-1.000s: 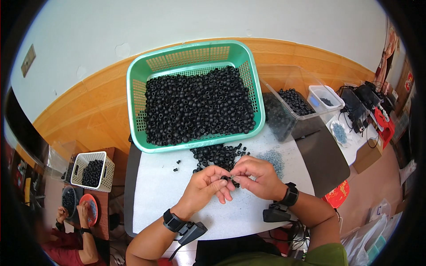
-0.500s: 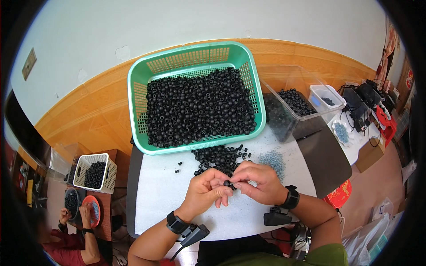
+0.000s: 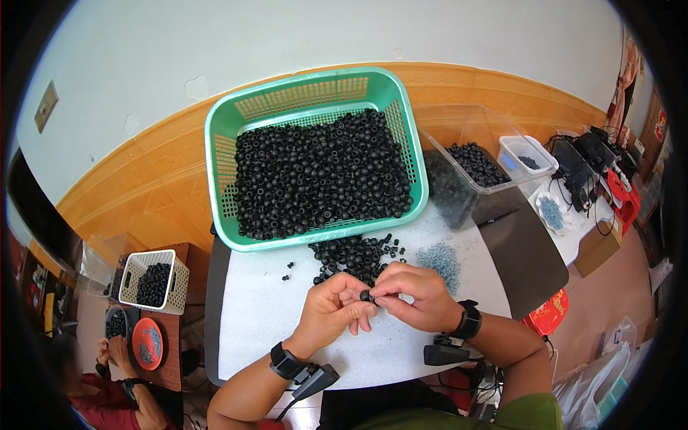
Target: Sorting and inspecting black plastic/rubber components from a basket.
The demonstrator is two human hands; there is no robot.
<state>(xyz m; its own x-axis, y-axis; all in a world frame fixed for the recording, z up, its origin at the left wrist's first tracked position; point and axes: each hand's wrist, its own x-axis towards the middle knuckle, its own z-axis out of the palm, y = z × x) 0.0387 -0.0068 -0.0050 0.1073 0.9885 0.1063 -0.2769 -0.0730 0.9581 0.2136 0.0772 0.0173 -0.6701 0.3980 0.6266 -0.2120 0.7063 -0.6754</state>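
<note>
Both hands meet just above the near middle of the white table [image 3: 272, 337], where the left hand [image 3: 331, 315] and the right hand [image 3: 416, 295] pinch one small black bead [image 3: 365, 295] between their fingertips; the fingers of each are drawn narrow around it, thumbs and forefingers closed on the piece, seemingly so that it can be worked close under the eyes. A loose pile of black beads [image 3: 355, 254] lies just beyond the hands, within easy reach, and a small heap of pale blue-grey bits [image 3: 438, 259] sits beside it toward the table's right edge. The green basket [image 3: 215, 154], heaped with the same black beads, fills the far side of the table and overhangs its far edge. A clear plastic bin [image 3: 459, 183] with more beads stands at the far right corner, touching the basket. Nothing lies between hands and pile. At the lower left another person sits by a white basket [image 3: 152, 281] and an orange dish [image 3: 147, 344].
</note>
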